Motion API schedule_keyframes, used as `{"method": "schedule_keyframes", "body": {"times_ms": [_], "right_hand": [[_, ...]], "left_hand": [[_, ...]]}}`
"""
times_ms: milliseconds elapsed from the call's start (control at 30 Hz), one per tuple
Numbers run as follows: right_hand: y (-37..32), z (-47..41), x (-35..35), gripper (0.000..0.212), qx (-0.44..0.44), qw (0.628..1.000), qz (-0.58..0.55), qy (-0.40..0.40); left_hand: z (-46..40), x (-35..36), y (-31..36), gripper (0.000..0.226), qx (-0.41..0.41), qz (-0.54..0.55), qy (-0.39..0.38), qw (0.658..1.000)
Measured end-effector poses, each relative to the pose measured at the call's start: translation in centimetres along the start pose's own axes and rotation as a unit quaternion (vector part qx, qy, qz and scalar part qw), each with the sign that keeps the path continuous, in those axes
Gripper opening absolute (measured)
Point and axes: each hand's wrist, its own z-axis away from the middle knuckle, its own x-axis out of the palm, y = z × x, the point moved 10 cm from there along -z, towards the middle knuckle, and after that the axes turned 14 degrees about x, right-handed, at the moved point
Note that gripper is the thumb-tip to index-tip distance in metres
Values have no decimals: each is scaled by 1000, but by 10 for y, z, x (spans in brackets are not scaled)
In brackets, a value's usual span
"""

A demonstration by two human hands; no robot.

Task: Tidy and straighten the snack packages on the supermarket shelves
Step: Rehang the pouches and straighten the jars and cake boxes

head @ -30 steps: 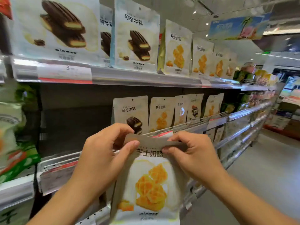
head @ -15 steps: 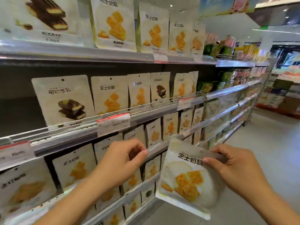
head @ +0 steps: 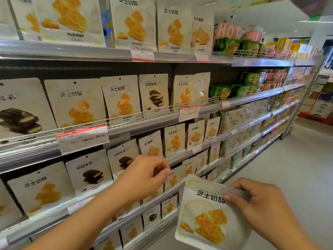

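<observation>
The left hand point(head: 144, 179) hides part of a cocoa pouch point(head: 124, 156) behind it. The far shelves point(head: 281, 109) blur. The held pouch point(head: 207, 213) hides the right hand's fingers point(head: 239, 186) partly.

A flat white plastic snack pouch printed with yellow cheese biscuits point(head: 207, 213) hangs tilted in front of the shelves; similar white pouches point(head: 75, 103) stand upright in rows.
</observation>
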Motion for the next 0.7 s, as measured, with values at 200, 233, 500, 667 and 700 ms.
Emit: {"method": "schedule_keyframes", "body": {"times_ms": [200, 233, 500, 667, 700], "right_hand": [[-4, -75, 6, 38, -25, 999, -1, -26], [-5, -90, 6, 35, -29, 999, 3, -28], [-28, -210, 4, 18, -83, 996, 17, -3], [-35, -276, 6, 27, -117, 993, -6, -4], [-36, -288, 6, 24, -126, 992, -15, -7]], "left_hand": [[-69, -9, -45, 15, -21, 34, 51, 998], [-84, -15, -55, 15, -24, 37, 68, 997], [-222, -78, -139, 43, -32, -46, 180, 982], [-290, -103, -184, 69, -85, -128, 189, 970], [-300, -105, -194, 72, -110, -135, 191, 966]]}}
